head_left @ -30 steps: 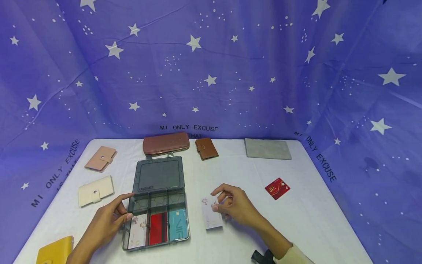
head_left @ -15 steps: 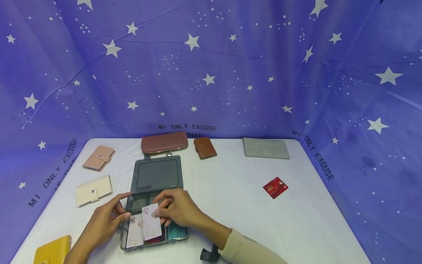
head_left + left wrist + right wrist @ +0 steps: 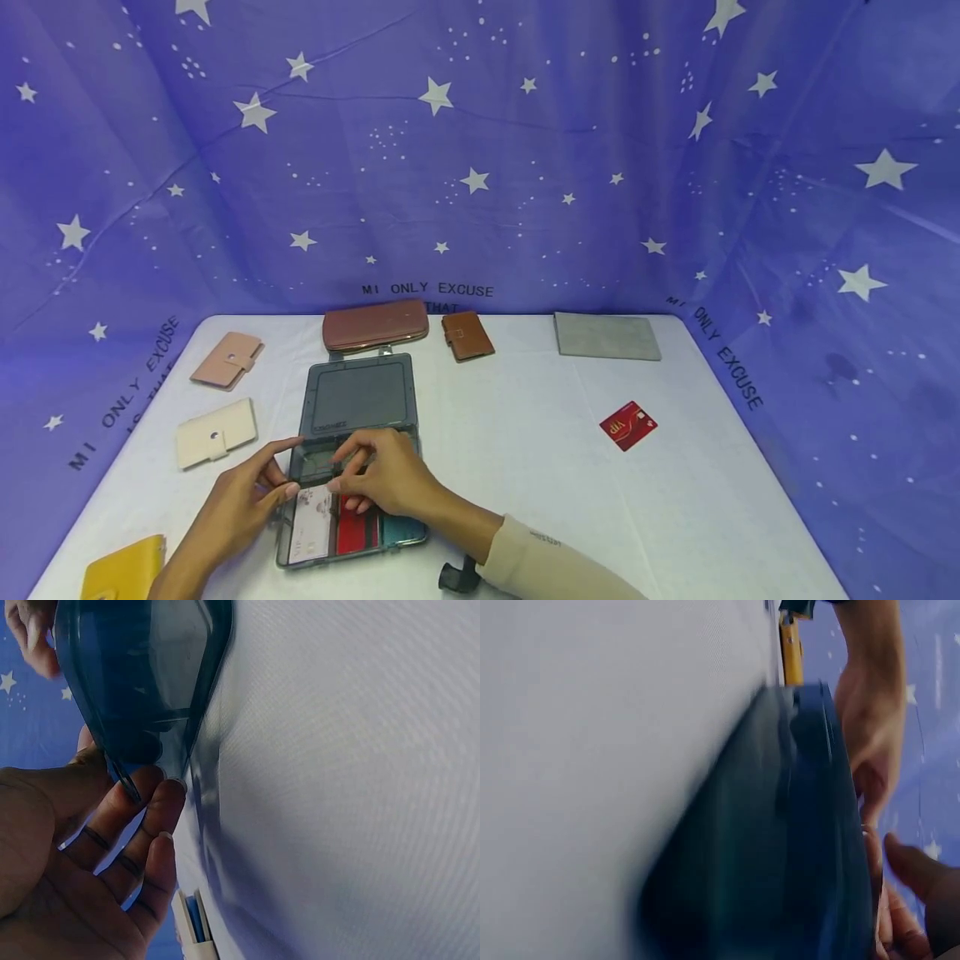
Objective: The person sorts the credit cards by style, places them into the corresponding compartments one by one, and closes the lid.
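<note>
A translucent grey compartment box (image 3: pixel 358 367) lies with its lid folded back. My left hand (image 3: pixel 238 508) grips its left edge; in the left wrist view the fingers (image 3: pixel 161 802) curl under the corner of the box. A white VIP card (image 3: pixel 310 533) lies in the front left compartment. My right hand (image 3: pixel 390 475) is over the box, its thumb tip by that card's upper right corner and its fingers loosely bent. A red card (image 3: pixel 356 532) and a blue-green card (image 3: pixel 403 530) fill the neighbouring compartments, partly hidden by the right hand. In the right wrist view the box is blurred.
A red VIP card (image 3: pixel 628 426) lies on the white table (image 3: pixel 540 400) at the right. Along the back are a maroon wallet (image 3: pixel 375 326), a brown wallet (image 3: pixel 468 336) and a grey wallet (image 3: pixel 607 337). Pink (image 3: pixel 227 361), cream (image 3: pixel 216 433) and yellow (image 3: pixel 123 571) wallets stand at left.
My right hand has carried a white card left from the table to the box and down into the front left compartment, onto the white card there. The left hand stays at the box edge.
</note>
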The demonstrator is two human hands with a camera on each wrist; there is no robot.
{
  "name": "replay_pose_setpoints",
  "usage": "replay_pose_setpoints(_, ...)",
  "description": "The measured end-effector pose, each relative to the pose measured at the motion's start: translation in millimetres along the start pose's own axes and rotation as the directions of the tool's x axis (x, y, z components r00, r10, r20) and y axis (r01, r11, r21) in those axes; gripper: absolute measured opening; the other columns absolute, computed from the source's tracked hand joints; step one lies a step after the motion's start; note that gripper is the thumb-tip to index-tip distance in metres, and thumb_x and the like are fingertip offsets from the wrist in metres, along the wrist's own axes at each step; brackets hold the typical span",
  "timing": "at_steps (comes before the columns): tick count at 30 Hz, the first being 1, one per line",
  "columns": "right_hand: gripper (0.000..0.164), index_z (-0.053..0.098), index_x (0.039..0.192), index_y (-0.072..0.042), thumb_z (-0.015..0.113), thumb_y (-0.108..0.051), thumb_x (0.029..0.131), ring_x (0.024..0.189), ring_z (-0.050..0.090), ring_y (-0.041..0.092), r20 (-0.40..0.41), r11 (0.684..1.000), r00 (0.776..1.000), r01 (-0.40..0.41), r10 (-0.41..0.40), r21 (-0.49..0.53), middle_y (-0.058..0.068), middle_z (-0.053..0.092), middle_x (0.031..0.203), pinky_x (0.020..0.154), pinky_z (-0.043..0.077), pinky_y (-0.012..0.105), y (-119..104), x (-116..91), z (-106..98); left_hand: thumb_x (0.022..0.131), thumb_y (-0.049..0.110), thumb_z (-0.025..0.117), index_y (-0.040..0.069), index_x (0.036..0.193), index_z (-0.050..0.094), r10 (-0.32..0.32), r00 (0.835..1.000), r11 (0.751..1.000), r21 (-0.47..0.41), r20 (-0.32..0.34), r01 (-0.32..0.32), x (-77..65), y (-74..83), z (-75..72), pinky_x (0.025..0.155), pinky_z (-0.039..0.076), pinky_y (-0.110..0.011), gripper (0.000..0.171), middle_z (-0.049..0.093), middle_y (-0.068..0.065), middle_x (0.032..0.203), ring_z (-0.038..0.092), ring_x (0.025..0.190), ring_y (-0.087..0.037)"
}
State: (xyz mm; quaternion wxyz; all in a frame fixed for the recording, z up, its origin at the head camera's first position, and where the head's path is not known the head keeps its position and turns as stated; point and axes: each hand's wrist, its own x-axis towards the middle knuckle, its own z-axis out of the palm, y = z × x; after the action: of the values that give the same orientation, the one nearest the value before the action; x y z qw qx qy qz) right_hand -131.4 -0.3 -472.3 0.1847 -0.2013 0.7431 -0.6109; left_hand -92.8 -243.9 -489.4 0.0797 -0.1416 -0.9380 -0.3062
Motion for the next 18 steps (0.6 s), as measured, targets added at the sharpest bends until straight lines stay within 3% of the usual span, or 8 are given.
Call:
replay_pose_setpoints(6,0.035,0.07,0.11,-0.009,0.085,-0.021,0.08,0.065,0.069,0.019,0.049,0.986,0.995,0.095,-0.089,-0.14,-0.003,0.073,0.082,0.057,0.058,0.028,15.1,-19.7,-65.8,0.078,0.006,0.083,0.017,0.138,0.057,0.011,1.0,1.0,-0.007,-0.014,-0.011,0.2,-0.4,0.3,0.065,0.051,-0.024,0.066,0.055,0.014,0.078,0.056,0.073,0.005)
replay_pose_setpoints(12,0.043,0.069,0.114,-0.01,0.088,-0.02,0.077,0.074,0.065,0.02,0.067,0.956,0.998,0.0,0.021,-0.293,0.007,0.071,0.089,0.064,0.055,0.025,34.2,-56.9,-152.2,0.078,0.006,0.082,0.017,0.139,0.057,0.01,1.0,1.0,0.0,-0.012,-0.01,0.2,-0.2,-0.7,0.066,0.051,-0.024,0.067,0.054,0.014,0.078,0.056,0.073,0.005)
replay_pose_setpoints(18,0.05,0.067,0.121,-0.011,0.087,-0.022,0.077,0.092,0.063,0.03,0.035,0.932,0.996,-0.061,0.079,-0.357,0.012,0.068,0.103,0.075,0.054,0.028,51.2,-107.1,-234.0,0.078,0.007,0.082,0.017,0.139,0.056,0.018,1.0,1.0,0.006,-0.008,-0.018,0.1,-1.5,-0.7,0.067,0.053,-0.024,0.067,0.054,0.015,0.079,0.056,0.074,0.005)
